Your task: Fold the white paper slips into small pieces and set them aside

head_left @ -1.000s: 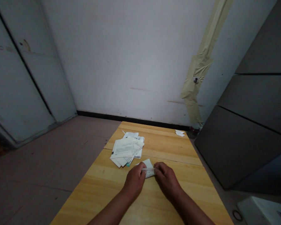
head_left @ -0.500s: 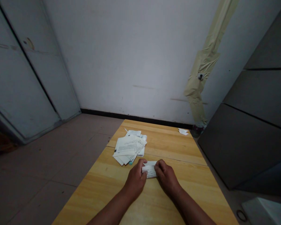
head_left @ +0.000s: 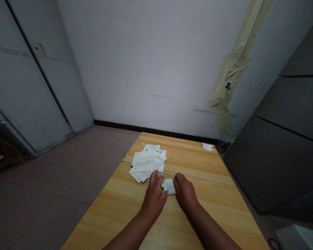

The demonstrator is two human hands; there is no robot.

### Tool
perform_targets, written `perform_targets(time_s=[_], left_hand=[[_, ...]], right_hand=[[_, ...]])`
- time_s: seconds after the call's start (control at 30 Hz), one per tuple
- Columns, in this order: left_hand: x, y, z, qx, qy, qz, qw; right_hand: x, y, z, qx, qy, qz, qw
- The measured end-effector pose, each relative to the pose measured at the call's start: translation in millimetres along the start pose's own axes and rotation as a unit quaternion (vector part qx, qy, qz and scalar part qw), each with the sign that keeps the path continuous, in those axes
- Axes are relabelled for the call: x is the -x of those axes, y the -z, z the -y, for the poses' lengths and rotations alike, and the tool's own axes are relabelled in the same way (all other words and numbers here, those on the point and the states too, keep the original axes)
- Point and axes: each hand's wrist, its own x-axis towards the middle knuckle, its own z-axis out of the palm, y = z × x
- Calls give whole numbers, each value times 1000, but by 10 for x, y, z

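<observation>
A small folded sheet of printed paper [head_left: 169, 187] lies low over the table between my hands, a dark square printed near its left end. My left hand [head_left: 153, 196] holds the left end, thumb along the near edge and a finger at the far corner, with another finger raised. Closed on the right end is my right hand [head_left: 185, 191], its fingertips partly hidden behind the knuckles. Just beyond my left hand, a loose pile of printed sheets [head_left: 146, 161] is fanned out on the table, overlapping one another.
The wooden table [head_left: 198, 222] narrows away toward a white wall [head_left: 146, 69]. Small white paper scraps [head_left: 207, 147] lie at its far right corner. Grey panels [head_left: 284, 146] stand to the right, and a pale cabinet [head_left: 36, 86] is on the left.
My left hand has shifted its fingers, one now lifted off the paper. The folded paper's left end shows a dark printed square that was covered before. The view has turned slightly left.
</observation>
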Motion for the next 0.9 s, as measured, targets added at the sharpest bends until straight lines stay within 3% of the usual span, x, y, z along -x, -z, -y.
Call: perform_targets(time_s=[0.23,0.43,0.9], left_hand=[[32,-24,25,-54,-47,5,997],[95,-3,30,-96,-114,22,989],[133,47,-15,-194,-177,15,965]], right_hand=[[13,-140,-58,107,42,-43,992],[7,-172,-114,103,59,-68,991],[-22,-196,-150,70,51,-72,994]])
